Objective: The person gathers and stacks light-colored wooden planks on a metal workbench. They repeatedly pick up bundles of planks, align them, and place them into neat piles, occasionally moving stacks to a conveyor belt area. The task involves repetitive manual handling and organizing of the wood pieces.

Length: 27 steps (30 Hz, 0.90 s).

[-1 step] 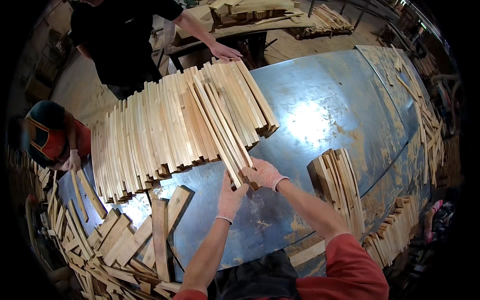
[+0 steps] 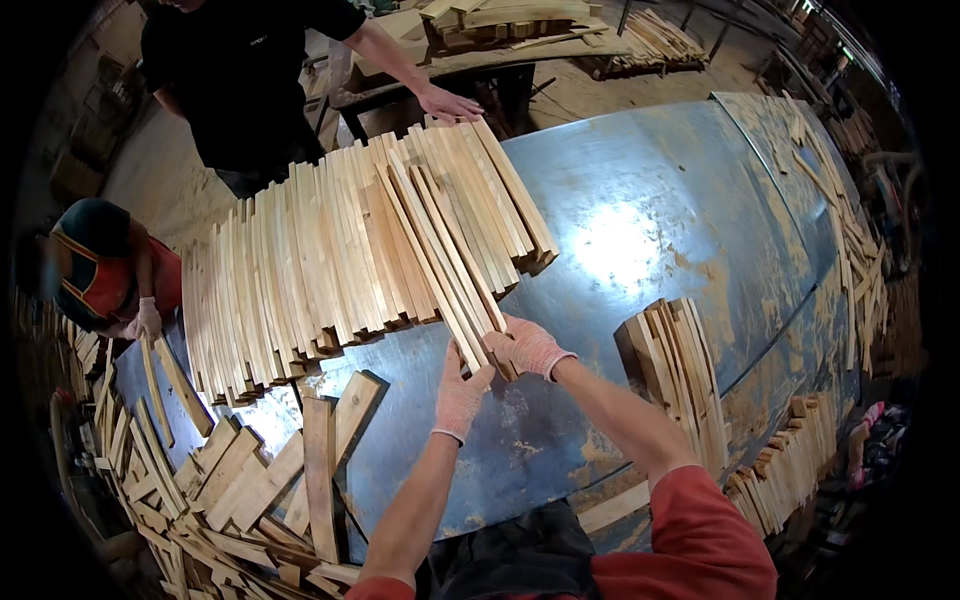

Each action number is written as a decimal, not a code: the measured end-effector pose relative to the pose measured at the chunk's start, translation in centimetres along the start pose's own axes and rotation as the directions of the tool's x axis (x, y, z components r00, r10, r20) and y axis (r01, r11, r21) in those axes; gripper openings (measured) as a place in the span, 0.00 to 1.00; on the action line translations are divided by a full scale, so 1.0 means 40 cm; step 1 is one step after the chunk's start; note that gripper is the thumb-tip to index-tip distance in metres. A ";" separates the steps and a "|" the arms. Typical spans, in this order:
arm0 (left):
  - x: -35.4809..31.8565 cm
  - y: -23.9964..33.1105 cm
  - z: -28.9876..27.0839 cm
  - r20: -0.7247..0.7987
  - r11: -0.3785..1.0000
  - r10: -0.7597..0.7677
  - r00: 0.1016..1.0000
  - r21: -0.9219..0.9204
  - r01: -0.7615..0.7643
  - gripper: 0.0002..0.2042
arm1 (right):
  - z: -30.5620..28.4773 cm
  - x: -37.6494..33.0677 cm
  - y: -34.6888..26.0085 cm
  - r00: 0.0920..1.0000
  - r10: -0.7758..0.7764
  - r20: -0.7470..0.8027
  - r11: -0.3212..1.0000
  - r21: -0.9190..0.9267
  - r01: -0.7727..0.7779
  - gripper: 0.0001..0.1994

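Gloved in pale pink, my left hand (image 2: 462, 398) and my right hand (image 2: 530, 348) close around the near ends of a few wooden strips (image 2: 445, 262). My left hand grips from the left side, my right from the right. The far part of these strips lies on top of a long row of wooden strips (image 2: 300, 265), packed side by side on the metal table (image 2: 610, 165). Their near ends stick out past the row toward me. My palms and some fingertips are hidden by the wood.
Across the row, a co-worker's bare hand (image 2: 450, 104) rests on its far right end. Another person's gloved hand (image 2: 148, 320) holds strips at left. Loose boards (image 2: 318, 470) pile up at lower left. A small bundle of strips (image 2: 685, 370) and another stack (image 2: 790, 465) lie to the right.
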State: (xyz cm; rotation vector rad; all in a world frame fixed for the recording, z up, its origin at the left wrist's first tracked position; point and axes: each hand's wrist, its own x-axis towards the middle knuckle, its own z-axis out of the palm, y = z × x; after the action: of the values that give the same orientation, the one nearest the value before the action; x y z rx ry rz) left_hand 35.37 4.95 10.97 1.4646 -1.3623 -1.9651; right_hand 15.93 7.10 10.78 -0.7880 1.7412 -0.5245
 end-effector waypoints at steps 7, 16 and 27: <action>0.057 -0.117 -0.032 0.100 0.978 0.069 0.993 -0.204 -0.047 0.45 | 0.032 0.068 0.035 0.974 -0.188 -0.125 0.963 -0.218 0.158 0.31; 0.070 -0.095 -0.021 0.103 0.984 -0.116 0.988 -0.120 0.128 0.54 | 0.007 0.112 -0.167 0.975 -0.149 -0.164 0.896 -0.440 0.063 0.54; -0.097 -0.204 -0.109 0.169 0.987 -0.146 0.975 -0.040 0.155 0.45 | 0.093 0.239 -0.254 0.894 -0.228 -0.385 0.860 -0.511 -0.001 0.57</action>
State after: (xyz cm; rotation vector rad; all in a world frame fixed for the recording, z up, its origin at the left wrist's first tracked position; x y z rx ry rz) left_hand 42.90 9.61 6.26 1.4465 -1.2863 -2.2453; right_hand 20.25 -6.66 10.36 -1.2206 2.3073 -0.3401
